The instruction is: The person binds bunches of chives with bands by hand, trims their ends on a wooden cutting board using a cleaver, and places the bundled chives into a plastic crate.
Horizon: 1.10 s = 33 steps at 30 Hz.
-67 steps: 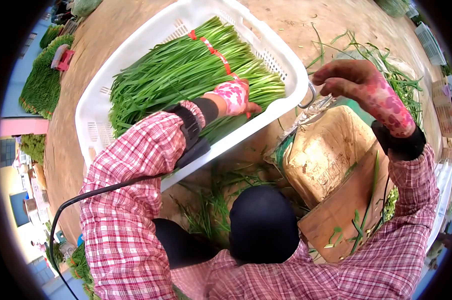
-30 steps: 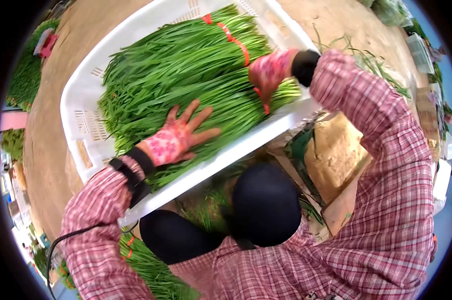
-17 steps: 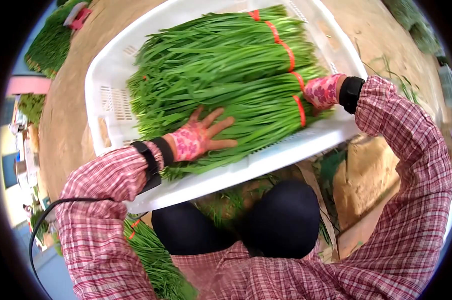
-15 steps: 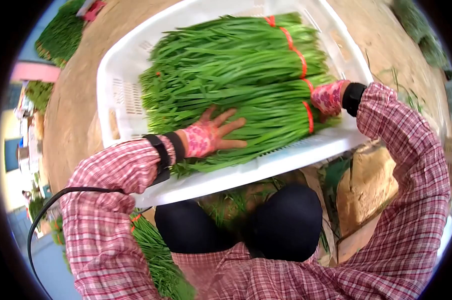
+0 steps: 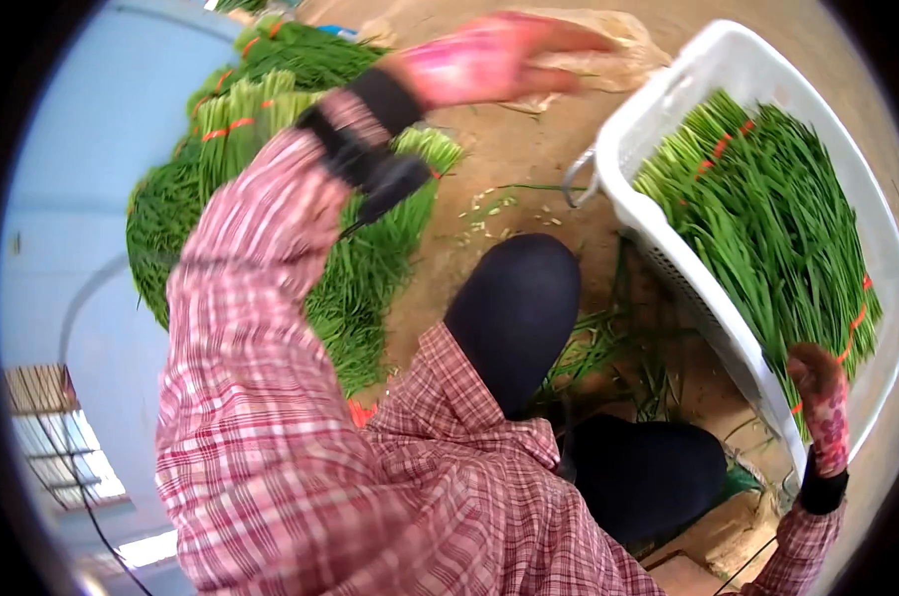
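My left hand (image 5: 514, 58), in a pink patterned fingerless glove, is stretched out at the top of the view, blurred, with its fingers apart and nothing in them. It is above the floor, between stacked chive bundles and a white plastic basket (image 5: 623, 204). Bundles of green chives (image 5: 757, 219), tied with red bands, lie in this basket. My right hand (image 5: 823, 402), gloved alike, is at the basket's near end, by the banded end of a bundle. Its fingers are loosely bent and somewhat blurred; no clear grip shows.
More banded chive bundles (image 5: 236, 124) are stacked on the left against a light blue wall (image 5: 82, 219). Loose chives (image 5: 370, 308) lie beside my leg. A clear plastic bag (image 5: 608, 45) is behind my left hand. Leaf scraps (image 5: 594, 348) litter the floor around my knees.
My view has swung left, so the basket now appears on the right. My left hand has lifted off the chives and reached out to the left. My right hand stays by the basket.
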{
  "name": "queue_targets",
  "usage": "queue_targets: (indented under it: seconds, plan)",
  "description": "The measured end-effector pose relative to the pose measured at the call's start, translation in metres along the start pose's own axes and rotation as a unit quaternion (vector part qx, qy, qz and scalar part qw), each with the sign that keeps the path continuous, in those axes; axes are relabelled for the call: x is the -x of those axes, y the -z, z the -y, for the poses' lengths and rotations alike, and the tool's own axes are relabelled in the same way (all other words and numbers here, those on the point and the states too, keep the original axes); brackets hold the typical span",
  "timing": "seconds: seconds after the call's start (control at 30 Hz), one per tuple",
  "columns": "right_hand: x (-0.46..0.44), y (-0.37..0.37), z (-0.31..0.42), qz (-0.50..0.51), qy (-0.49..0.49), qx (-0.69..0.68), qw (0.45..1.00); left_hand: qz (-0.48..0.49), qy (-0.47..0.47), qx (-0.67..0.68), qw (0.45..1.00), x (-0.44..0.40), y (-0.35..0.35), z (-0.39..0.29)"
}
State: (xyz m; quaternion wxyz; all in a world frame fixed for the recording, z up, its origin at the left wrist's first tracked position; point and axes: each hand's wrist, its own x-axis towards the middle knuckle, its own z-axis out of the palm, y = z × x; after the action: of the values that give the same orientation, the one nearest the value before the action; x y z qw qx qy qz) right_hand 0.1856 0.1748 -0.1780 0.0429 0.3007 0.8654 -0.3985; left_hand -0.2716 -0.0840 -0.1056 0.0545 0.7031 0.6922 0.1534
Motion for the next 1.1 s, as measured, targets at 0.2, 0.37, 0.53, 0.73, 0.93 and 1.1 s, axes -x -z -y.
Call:
queue_targets:
  seconds: [0.2,0.37,0.53,0.73,0.93,1.1]
  plan:
    - [-0.052,-0.061,0.021,-0.02,0.194,0.158,0.968,-0.177,0.469,-0.037,0.865,0.303,0.04,0.043]
    - [-0.085,-0.073,0.003,-0.033,0.16,0.151,0.975,-0.315,0.653,-0.149,0.672,0.5,-0.008,0.033]
    - [-0.116,-0.069,-0.034,-0.072,0.105,0.209,0.97,-0.322,0.616,-0.35,0.628,0.468,0.032,0.082]
    - [-0.128,-0.075,-0.015,-0.079,0.002,0.258,0.963,-0.279,0.689,-0.311,0.592,0.411,0.133,0.242]
    - [-0.13,-0.08,0.03,-0.058,-0.078,0.205,0.974,-0.157,0.793,-0.159,0.567,0.419,0.165,0.308]
    - [-0.131,-0.082,0.061,-0.045,-0.129,0.206,0.969,-0.254,0.73,-0.138,0.62,0.467,0.165,0.348]
